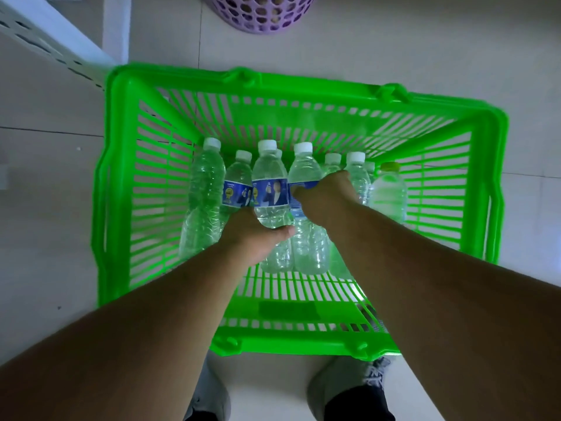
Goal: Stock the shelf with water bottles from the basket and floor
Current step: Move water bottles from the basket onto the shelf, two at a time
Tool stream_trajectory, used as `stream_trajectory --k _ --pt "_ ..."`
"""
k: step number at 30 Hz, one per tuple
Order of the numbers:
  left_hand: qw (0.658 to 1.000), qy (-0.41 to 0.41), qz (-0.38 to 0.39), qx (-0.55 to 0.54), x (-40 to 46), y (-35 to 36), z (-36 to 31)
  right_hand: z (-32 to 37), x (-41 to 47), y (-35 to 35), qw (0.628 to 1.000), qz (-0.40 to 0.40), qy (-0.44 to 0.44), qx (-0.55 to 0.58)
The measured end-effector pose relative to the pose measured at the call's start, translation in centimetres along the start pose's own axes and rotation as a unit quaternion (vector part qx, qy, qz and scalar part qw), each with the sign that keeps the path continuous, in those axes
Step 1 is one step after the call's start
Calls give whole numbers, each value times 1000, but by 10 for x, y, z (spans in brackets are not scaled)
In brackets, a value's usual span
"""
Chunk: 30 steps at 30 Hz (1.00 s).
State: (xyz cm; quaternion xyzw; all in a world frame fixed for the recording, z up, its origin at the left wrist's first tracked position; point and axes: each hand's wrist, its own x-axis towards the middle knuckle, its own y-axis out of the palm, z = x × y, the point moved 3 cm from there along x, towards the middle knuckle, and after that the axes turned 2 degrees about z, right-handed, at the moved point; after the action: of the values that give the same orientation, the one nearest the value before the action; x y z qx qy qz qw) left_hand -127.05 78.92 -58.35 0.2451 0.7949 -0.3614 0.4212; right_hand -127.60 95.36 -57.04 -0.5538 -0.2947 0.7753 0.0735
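Note:
A bright green plastic basket (pixel 121 183) stands on the tiled floor and holds several clear water bottles with white caps. My left hand (pixel 258 235) is wrapped around the lower half of a blue-labelled bottle (pixel 269 183) in the middle. My right hand (pixel 326 196) grips the neighbouring blue-labelled bottle (pixel 303 168) at its label, fingers hidden behind it. An unlabelled bottle (pixel 205 189) lies at the left, and a bottle with a yellowish cap (pixel 388 192) stands at the right.
A white perforated shelf frame (pixel 45 34) runs across the top left corner. A purple openwork basket (pixel 261 13) sits on the floor beyond the green one. My two shoes (pixel 209 390) are just in front of the basket's near rim.

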Motion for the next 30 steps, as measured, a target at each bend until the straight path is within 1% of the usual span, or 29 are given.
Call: stream_trajectory --k 2,4,5,7,9,12,14,17,24,26,28,30 --pt "999 -22 17 -37 3 1 4 2 0 -2 999 30 -14 -19" --pt "997 -45 16 -57 2 -2 9 3 -2 -4 996 57 -33 -53" --pt "996 -54 16 -64 0 -4 13 2 -4 -5 996 64 -39 -53" --pt "995 -56 21 -81 -7 -7 19 -2 -10 -5 997 72 -37 6" --pt "994 -47 18 -98 -21 -12 23 -7 -17 -5 995 67 -43 56" --pt "993 -26 7 -113 -45 -22 22 -10 -35 -9 993 50 -65 87" --pt "992 -12 -2 -126 -67 -32 17 -6 -51 -18 991 24 -88 100" --pt "989 27 -31 -145 -101 -49 9 6 -83 -41 984 7 -131 116" --pt "967 113 -47 -224 -217 -114 -42 48 -203 -127 960 -7 -216 178" --pt "962 138 -64 -225 -258 -139 -58 63 -250 -155 950 -20 -245 195" --pt "959 165 -75 -218 -301 -164 -76 76 -299 -183 942 -37 -274 189" --pt "955 184 -80 -217 -346 -187 -91 88 -348 -207 937 -36 -293 187"
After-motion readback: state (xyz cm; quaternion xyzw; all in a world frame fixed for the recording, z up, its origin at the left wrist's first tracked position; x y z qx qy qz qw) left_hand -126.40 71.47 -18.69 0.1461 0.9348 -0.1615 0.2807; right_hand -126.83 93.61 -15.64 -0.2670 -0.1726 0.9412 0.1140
